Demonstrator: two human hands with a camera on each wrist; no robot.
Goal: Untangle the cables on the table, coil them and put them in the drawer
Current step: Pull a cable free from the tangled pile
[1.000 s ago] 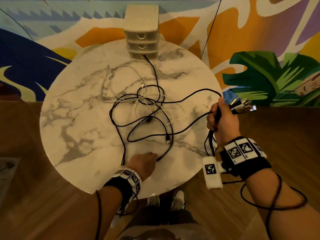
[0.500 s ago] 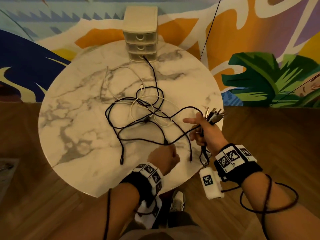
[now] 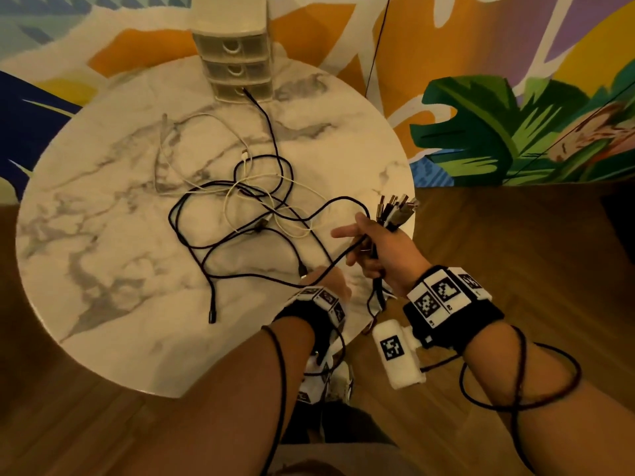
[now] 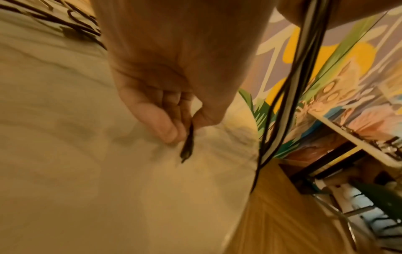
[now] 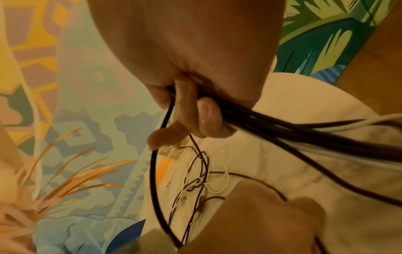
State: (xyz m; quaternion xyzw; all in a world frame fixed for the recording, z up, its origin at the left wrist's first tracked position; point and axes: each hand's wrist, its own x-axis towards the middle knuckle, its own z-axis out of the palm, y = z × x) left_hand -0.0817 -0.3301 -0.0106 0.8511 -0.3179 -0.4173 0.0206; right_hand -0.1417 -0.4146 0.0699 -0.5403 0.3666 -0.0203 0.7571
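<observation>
Left hand (image 3: 326,280), nearest: fingers (image 4: 161,123) pinch a black cable end (image 4: 188,146) just above the marble surface (image 3: 103,304). Right hand (image 3: 381,249), beside it: fingers (image 5: 204,118) curl round a cable bundle (image 5: 304,135), plugs (image 3: 395,207) upward. Beyond both: tangled cables (image 3: 247,207) on the surface; farthest, the drawer unit (image 3: 237,56).

A thin black cable end (image 4: 187,146) is pinched by the left hand (image 4: 174,72) above the pale marble worktop (image 4: 87,171). A bundle of dark cables (image 4: 289,96) is seen hanging just beside it.

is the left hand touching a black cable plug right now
Touching. The left wrist view shows the left hand pinching the black cable plug between thumb and fingers above the table.
</observation>
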